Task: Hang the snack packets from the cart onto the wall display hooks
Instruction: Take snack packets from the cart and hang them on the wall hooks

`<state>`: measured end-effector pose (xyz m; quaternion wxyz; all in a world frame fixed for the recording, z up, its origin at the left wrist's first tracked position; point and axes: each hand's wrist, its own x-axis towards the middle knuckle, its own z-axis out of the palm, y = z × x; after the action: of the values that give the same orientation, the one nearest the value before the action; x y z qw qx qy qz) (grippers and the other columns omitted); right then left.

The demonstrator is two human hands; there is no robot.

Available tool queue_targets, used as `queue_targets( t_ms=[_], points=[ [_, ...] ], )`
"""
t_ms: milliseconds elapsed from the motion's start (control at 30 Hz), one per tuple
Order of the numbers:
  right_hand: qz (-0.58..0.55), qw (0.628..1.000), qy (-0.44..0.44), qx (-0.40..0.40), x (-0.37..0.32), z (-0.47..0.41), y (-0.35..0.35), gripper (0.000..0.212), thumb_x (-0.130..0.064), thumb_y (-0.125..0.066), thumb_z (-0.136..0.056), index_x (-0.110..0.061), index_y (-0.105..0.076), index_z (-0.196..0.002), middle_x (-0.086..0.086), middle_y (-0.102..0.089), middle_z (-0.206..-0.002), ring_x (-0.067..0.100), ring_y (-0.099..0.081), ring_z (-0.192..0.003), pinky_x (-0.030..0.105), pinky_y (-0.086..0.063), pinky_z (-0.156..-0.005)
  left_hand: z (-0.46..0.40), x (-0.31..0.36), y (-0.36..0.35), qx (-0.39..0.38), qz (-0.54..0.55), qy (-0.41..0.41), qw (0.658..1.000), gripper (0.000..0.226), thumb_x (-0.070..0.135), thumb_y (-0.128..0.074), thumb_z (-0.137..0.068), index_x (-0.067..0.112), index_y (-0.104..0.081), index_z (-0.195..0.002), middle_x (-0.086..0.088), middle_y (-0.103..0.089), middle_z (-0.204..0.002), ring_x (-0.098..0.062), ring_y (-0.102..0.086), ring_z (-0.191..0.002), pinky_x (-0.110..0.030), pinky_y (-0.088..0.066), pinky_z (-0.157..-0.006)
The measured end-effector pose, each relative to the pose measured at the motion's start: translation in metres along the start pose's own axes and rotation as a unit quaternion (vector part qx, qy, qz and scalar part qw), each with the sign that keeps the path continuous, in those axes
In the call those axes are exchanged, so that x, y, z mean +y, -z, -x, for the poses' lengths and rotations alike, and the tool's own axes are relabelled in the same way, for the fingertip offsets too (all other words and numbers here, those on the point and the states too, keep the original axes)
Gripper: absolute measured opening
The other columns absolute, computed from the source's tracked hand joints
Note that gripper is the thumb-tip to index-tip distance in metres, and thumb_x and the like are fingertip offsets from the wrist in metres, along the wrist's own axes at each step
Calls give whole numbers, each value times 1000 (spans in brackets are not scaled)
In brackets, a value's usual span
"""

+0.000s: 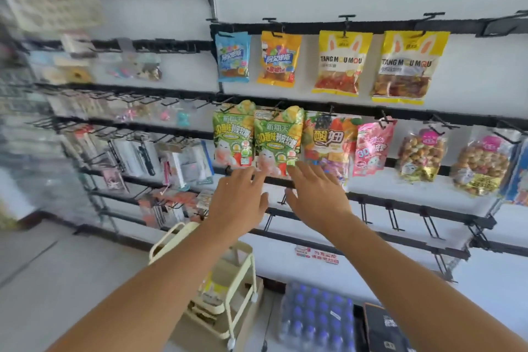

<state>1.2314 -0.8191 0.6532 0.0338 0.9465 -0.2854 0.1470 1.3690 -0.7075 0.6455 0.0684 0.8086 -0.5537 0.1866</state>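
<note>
Two green snack packets hang side by side on the middle row of hooks: one [232, 134] on the left, another [278, 140] overlapping it on the right. My left hand [238, 197] is spread with straight fingers just under them, its fingertips at the right packet's lower edge. My right hand [315, 194] is also spread, fingertips near that packet's bottom right corner. Neither hand holds anything. The cream cart [228, 274] stands below, a yellow packet [213, 286] showing inside it.
More packets hang to the right: a fruit-print one [328, 140], a pink one [371, 146], two clear bags of round snacks [420, 154]. The upper row holds blue, orange and yellow packets [341, 63]. Empty hooks [394, 217] run below. Bottled water [317, 320] sits on the floor.
</note>
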Motion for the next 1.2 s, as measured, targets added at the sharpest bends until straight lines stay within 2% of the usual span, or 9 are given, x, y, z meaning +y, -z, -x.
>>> queue_targets(
  t_ms=[133, 267, 333, 433, 567, 667, 833, 1033, 1200],
  points=[
    [-5, 999, 26, -34, -76, 1, -25, 53, -37, -39, -103, -20, -28, -152, 2, -28, -159, 25, -27, -145, 43, -28, -114, 57, -65, -7, -23, 3, 19, 1000, 39, 35, -44, -98, 17, -53, -131, -4, -57, -128, -25, -56, -115, -40, -52, -85],
    [-32, 995, 53, -73, -165, 7, -58, 53, -37, -38, -103, -21, -27, -153, 1, -27, -159, 24, -27, -145, 41, -27, -115, 124, -132, -19, -61, -1, 63, 996, 48, 38, -41, -100, 16, -43, -143, -4, -49, -140, -25, -47, -129, -42, -42, -99],
    [-34, 993, 65, -91, -199, 12, -77, 54, -38, -39, -103, -21, -26, -153, 1, -26, -160, 24, -26, -146, 41, -26, -115, 151, -158, -30, -72, -8, 69, 995, 47, 38, -41, -99, 17, -45, -141, -3, -51, -139, -24, -49, -127, -42, -45, -95],
    [-35, 989, 76, -119, -251, 20, -106, 54, -39, -37, -103, -22, -27, -152, 2, -26, -160, 24, -26, -146, 42, -27, -115, 197, -197, -50, -97, 12, 84, 992, 39, 35, -46, -97, 14, -55, -128, -6, -59, -127, -26, -55, -119, -39, -50, -81],
    [-40, 981, 89, -166, -304, 26, -141, 52, -37, -38, -103, -21, -29, -151, 3, -29, -158, 25, -28, -145, 42, -28, -114, 245, -232, -89, -142, 38, 122, 982, 38, 36, -46, -96, 14, -56, -126, -6, -60, -119, -29, -59, -107, -39, -49, -77],
    [-30, 979, 97, -179, -328, 19, -167, 50, -37, -41, -102, -20, -33, -148, 3, -36, -153, 26, -35, -140, 41, -34, -109, 256, -247, -116, -168, 58, 138, 974, 39, 34, -43, -97, 16, -54, -129, -4, -60, -123, -27, -57, -112, -38, -46, -81],
    [-57, 972, 81, -215, -349, -4, -216, 52, -39, -42, -101, -20, -34, -149, 3, -36, -155, 26, -35, -141, 43, -33, -109, 249, -278, -162, -204, 71, 140, 966, 42, 36, -40, -100, 17, -48, -137, -2, -56, -132, -24, -54, -117, -38, -45, -84],
    [-97, 959, 27, -266, -351, -30, -274, 49, -38, -41, -102, -21, -35, -148, 1, -38, -152, 26, -35, -140, 43, -34, -110, 219, -308, -203, -265, 76, 114, 955, 39, 35, -38, -101, 16, -46, -133, -3, -54, -129, -26, -51, -118, -38, -44, -84],
    [-110, 954, 1, -279, -360, -53, -312, 48, -35, -45, -100, -19, -40, -145, 2, -42, -150, 26, -40, -137, 44, -36, -107, 197, -336, -235, -273, 93, 95, 953, 37, 35, -43, -98, 16, -49, -130, -3, -56, -126, -26, -52, -117, -39, -43, -87]
  ],
)
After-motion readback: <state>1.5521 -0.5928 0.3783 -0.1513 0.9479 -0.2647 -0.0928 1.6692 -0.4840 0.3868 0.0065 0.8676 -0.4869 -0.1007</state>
